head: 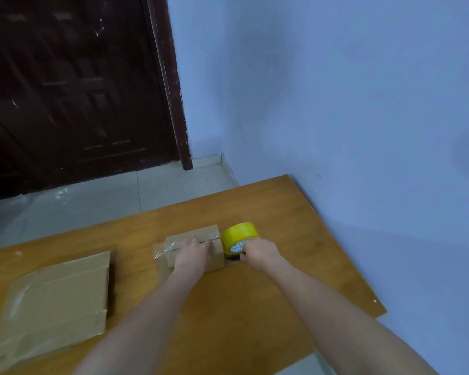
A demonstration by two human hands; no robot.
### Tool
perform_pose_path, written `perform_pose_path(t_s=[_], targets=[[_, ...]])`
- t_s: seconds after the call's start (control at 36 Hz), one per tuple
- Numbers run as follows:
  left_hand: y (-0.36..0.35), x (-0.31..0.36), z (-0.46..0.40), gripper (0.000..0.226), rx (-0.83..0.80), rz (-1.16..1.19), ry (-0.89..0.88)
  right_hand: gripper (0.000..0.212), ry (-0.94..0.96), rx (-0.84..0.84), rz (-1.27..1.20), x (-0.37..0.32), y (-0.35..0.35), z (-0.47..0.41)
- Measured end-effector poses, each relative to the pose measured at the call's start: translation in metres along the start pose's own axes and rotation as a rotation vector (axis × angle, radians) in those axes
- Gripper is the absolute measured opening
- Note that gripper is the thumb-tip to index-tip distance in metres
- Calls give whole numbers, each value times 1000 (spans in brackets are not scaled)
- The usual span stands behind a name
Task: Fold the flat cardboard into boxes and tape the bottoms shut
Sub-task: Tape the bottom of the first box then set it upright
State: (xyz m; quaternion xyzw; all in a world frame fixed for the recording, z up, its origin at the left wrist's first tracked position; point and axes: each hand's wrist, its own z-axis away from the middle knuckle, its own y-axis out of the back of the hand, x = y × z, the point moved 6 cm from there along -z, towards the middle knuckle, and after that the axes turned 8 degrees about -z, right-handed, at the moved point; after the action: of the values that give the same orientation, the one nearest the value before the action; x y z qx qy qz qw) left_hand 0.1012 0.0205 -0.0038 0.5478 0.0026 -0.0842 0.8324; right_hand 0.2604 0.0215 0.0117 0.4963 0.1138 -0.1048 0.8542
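We work at a wooden tabletop [268, 212] set against a blue wall, with a dark door beyond the grey floor. On its left part lies a stack of flat cardboard [57, 296], still unfolded and partly under clear wrap. Near the middle stands the small box [198, 247], bottom flaps up and closed, a strip of clear tape running along the seam and hanging loose over its left end. Our left hand [194, 253] lies flat on top of the box, fingers straight, pressing the tape down. Our right hand [259, 253] grips the yellow roll [240, 235] just beside the box's right end, fingers curled around it; something dark shows under that hand, too blurred to name. We judge the step to be taping this box's bottom, with the strip laid but not yet cut. The next move likely calls for keeping the left hand firm while the right hand pulls the tape taut over the right edge and severs it, then smoothing both ends down.
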Motion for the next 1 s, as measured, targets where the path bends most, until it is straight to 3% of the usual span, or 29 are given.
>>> perform_pose_path(t_s=[0.22, 0.39, 0.5, 0.67, 0.81, 0.92, 1.0], targets=[[2, -3, 2, 50, 18, 3, 7, 40, -70, 316, -266, 25, 29, 3], [5, -2, 5, 48, 32, 3, 14, 31, -103, 369, -523, 35, 30, -12], [4, -3, 4, 49, 29, 9, 8, 30, -259, 387, -693, 56, 16, -21], [3, -3, 4, 49, 34, -8, 16, 35, -490, 219, -582, 92, -31, -19], [2, -1, 5, 49, 40, -6, 20, 34, -510, 92, -434, 91, -69, -13], [3, -2, 5, 51, 38, -13, 13, 30, -481, 59, -329, 87, -83, -7], [5, -2, 6, 51, 37, -13, 7, 40, -517, 154, -407, 86, -74, -9]])
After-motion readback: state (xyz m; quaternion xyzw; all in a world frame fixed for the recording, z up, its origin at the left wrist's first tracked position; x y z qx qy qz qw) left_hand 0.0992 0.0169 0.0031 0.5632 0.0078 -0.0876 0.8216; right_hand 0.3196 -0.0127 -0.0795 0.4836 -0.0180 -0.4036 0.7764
